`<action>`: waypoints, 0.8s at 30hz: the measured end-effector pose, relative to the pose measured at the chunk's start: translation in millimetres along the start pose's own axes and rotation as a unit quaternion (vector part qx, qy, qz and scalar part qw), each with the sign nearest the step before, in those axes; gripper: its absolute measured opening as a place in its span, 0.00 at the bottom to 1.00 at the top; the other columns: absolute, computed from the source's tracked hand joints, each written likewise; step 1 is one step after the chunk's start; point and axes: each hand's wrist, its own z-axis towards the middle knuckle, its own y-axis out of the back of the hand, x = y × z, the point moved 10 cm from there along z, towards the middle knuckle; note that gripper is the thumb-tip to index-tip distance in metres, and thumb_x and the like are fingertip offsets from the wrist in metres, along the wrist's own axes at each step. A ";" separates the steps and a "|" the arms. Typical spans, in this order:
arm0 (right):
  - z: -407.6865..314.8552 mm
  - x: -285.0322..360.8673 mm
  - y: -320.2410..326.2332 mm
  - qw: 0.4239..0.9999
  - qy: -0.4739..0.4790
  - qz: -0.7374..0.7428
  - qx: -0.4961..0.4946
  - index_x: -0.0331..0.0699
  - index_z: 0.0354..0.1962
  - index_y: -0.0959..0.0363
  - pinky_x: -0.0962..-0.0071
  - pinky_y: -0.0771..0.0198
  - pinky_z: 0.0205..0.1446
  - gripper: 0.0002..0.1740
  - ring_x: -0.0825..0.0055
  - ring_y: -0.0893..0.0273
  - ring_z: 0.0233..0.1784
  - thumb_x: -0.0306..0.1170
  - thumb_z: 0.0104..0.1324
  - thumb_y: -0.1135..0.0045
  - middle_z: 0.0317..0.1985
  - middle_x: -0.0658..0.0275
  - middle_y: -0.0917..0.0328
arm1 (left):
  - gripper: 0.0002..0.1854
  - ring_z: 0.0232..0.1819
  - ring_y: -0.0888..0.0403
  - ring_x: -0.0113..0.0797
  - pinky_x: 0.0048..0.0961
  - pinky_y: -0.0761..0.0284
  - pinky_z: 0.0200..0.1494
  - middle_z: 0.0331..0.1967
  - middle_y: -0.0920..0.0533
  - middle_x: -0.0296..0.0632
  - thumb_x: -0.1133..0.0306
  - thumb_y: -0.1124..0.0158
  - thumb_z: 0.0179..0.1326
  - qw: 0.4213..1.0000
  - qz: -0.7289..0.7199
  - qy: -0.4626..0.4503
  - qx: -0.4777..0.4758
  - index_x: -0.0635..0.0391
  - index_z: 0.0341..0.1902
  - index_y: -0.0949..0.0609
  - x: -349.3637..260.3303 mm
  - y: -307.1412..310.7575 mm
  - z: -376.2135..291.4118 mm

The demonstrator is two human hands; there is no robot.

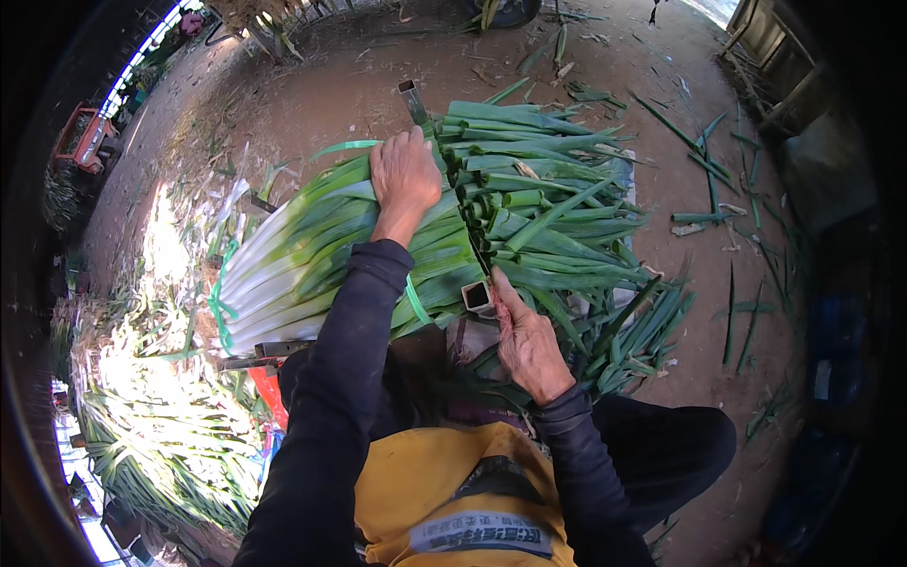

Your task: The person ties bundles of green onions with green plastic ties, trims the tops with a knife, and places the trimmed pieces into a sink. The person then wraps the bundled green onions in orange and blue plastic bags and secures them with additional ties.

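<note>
A large bundle of leek-like green onions (305, 248) lies crosswise before me, white ends at the left. One green plastic tie (221, 301) circles the white ends; another green strap (417, 301) passes around the leafy middle. My left hand (405, 173) presses palm-down on the leaves, fingers toward the bundle's far side. In my right hand (528, 333) is a knife whose handle (502, 312) is wrapped in reddish cord. Its thin dark blade (480, 255) lies along a straight cut across the leaves. Severed green tops (545, 191) lie right of that line.
Square metal tube ends (476, 296) stick out beside the bundle, near and far. Loose leaf tops (645, 340) are heaped at the lower right, with scraps (708, 166) on the dirt floor. More green onions (170, 453) are piled lower left. An orange cart (81, 138) stands far left.
</note>
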 end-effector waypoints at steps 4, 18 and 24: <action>-44.8 -2.8 -0.6 0.999 -0.035 0.001 0.032 0.40 0.75 0.41 0.67 0.24 0.57 0.28 0.44 0.19 0.56 0.25 0.79 0.59 0.53 0.42 0.18 | 0.20 0.60 0.22 0.46 0.46 0.36 0.67 0.52 0.16 0.46 0.63 0.48 0.74 1.000 -0.010 0.006 0.013 0.57 0.64 0.23 12.8 -15.2 -6.9; -1.7 -15.6 -1.4 0.998 -0.017 -0.067 -0.007 0.38 0.72 0.39 0.57 0.23 0.50 0.27 0.40 0.20 0.49 0.27 0.77 0.54 0.47 0.44 0.17 | 0.21 0.61 0.22 0.48 0.47 0.35 0.68 0.55 0.16 0.46 0.62 0.48 0.75 0.999 -0.020 -0.030 -0.030 0.56 0.66 0.23 -5.0 7.5 6.8; -41.2 -24.0 7.7 0.997 -0.073 -0.030 0.024 0.41 0.74 0.41 0.60 0.23 0.54 0.29 0.41 0.21 0.55 0.26 0.77 0.57 0.52 0.45 0.18 | 0.20 0.63 0.24 0.46 0.45 0.40 0.72 0.55 0.17 0.46 0.63 0.46 0.73 0.999 -0.017 -0.014 -0.048 0.58 0.64 0.23 -4.5 13.7 15.5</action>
